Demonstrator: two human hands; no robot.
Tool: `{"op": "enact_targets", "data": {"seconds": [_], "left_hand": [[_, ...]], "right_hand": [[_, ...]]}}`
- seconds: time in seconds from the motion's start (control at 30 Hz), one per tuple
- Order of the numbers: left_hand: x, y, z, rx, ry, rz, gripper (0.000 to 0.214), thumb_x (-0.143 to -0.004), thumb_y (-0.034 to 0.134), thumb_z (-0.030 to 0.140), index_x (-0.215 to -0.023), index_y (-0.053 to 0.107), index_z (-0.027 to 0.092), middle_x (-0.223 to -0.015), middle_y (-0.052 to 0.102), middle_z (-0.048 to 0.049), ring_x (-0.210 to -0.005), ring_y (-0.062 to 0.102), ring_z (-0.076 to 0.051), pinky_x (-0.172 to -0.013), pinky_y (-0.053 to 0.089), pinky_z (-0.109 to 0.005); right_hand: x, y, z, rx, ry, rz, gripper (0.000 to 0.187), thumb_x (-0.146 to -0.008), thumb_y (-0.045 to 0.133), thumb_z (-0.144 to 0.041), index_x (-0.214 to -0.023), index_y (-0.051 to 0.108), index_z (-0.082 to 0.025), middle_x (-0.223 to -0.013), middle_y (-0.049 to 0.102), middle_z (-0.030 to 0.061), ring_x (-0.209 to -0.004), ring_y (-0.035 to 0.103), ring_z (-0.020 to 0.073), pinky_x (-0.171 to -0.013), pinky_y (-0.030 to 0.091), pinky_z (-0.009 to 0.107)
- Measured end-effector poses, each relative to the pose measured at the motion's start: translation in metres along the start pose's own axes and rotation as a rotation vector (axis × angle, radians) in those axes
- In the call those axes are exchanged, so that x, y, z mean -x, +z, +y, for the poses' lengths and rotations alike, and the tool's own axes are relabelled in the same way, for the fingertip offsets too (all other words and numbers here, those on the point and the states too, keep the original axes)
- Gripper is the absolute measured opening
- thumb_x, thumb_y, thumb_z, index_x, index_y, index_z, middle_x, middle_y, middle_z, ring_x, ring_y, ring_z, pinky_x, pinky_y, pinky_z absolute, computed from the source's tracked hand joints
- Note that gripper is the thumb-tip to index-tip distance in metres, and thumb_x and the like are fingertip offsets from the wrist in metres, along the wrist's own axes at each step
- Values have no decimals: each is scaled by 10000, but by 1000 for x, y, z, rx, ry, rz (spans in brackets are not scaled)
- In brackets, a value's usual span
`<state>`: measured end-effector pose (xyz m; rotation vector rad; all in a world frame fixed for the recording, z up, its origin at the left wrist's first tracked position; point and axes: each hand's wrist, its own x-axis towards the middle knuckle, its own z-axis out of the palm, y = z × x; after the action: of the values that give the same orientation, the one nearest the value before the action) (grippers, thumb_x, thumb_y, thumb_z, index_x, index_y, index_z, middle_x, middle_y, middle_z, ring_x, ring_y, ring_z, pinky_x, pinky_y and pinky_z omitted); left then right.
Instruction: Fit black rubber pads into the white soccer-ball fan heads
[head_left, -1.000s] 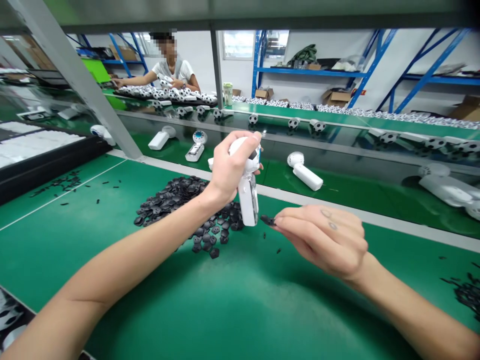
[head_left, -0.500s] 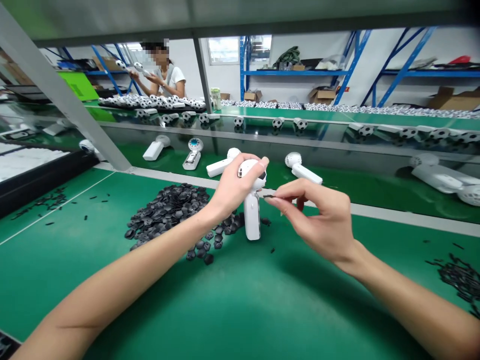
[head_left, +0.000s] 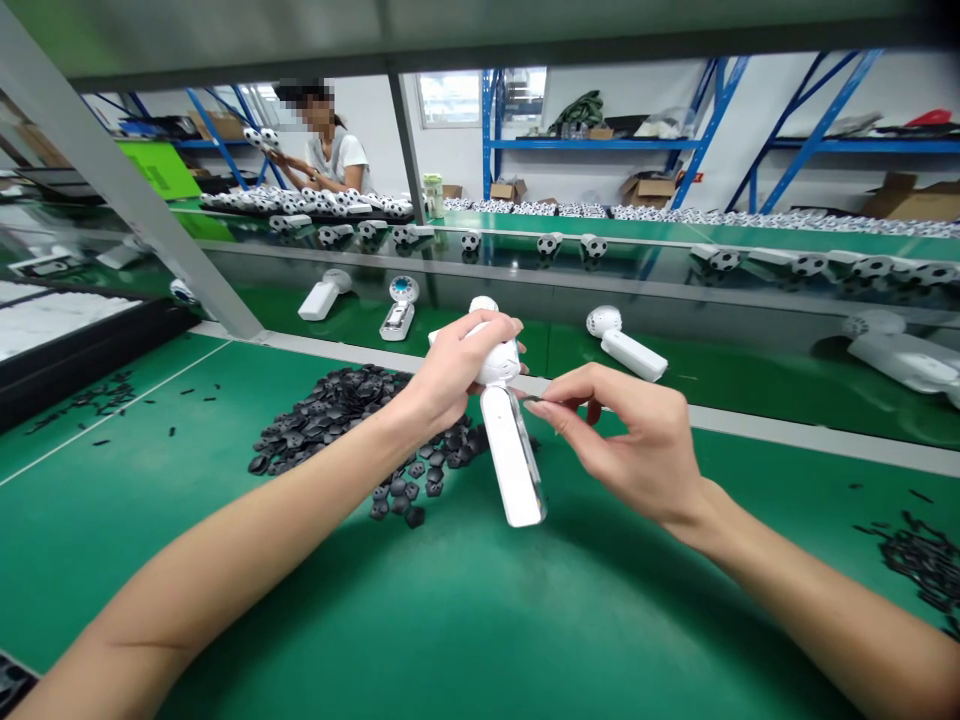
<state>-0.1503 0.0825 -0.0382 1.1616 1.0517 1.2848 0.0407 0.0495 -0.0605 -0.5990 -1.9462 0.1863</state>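
Note:
My left hand (head_left: 450, 372) is closed round the round head of a white handheld fan (head_left: 510, 450), whose handle hangs down and tilts toward me above the green mat. My right hand (head_left: 630, 445) pinches a small black plastic piece (head_left: 534, 399) between thumb and forefinger, right beside the fan's head. A heap of black plastic pieces (head_left: 352, 420) lies on the mat just left of the fan.
White fans (head_left: 628, 345) lie on the green conveyor (head_left: 750, 375) beyond the mat. A black tray (head_left: 67, 345) sits at the left and more black bits (head_left: 926, 560) at the far right. A person (head_left: 322, 150) works at the far bench with football-patterned fans.
My right hand rose from the mat with the black piece up to the fan's head. The fan came down a little and its handle now tilts toward me.

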Motion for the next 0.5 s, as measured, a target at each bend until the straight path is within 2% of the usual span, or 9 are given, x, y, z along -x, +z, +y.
{"op": "enact_targets", "data": {"seconds": [0.1, 0.5], "left_hand": [[0, 0, -2, 54, -52, -14, 245, -766, 806, 347, -852, 675, 159, -853, 681, -34, -680, 619, -131, -549, 499, -213], [13, 11, 5, 56, -55, -40, 196, -793, 792, 321, -842, 694, 158, -845, 676, -28, -680, 602, -123, -528, 455, -207]], "right_hand": [[2, 1, 3, 38, 2, -27, 113, -974, 756, -103, -931, 714, -198, -870, 807, -22, -728, 714, 119, -601, 500, 238], [5, 0, 8, 89, 51, -82, 74, -980, 772, -156, -956, 717, -200, -880, 801, -38, -717, 692, 116, -608, 488, 263]]}}
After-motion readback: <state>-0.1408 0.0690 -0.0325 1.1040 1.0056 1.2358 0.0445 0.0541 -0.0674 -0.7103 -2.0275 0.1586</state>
